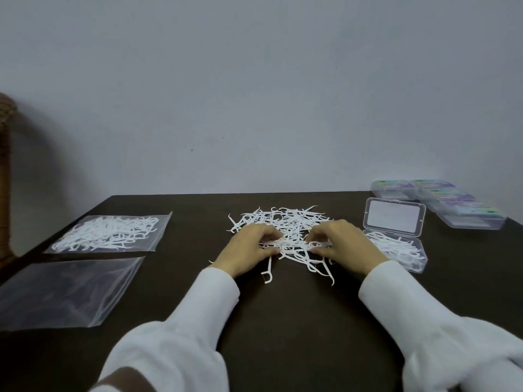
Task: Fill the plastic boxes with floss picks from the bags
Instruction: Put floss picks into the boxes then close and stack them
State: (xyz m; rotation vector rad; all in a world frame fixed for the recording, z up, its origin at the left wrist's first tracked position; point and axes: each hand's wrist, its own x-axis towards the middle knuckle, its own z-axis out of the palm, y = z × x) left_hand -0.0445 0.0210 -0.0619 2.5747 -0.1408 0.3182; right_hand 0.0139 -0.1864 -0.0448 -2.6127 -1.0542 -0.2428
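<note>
A loose heap of white floss picks lies in the middle of the dark table. My left hand and my right hand sit at the heap's near edge, and together they pinch a small bundle of picks held crosswise between them. To the right stands an open clear plastic box with picks in its base and its lid raised. A sealed clear bag full of picks lies at the left, with an empty clear bag in front of it.
Several closed plastic boxes with purple labels are lined up at the back right corner. A few stray picks lie in front of the heap. A brown wicker object stands off the table's left edge. A plain wall is behind.
</note>
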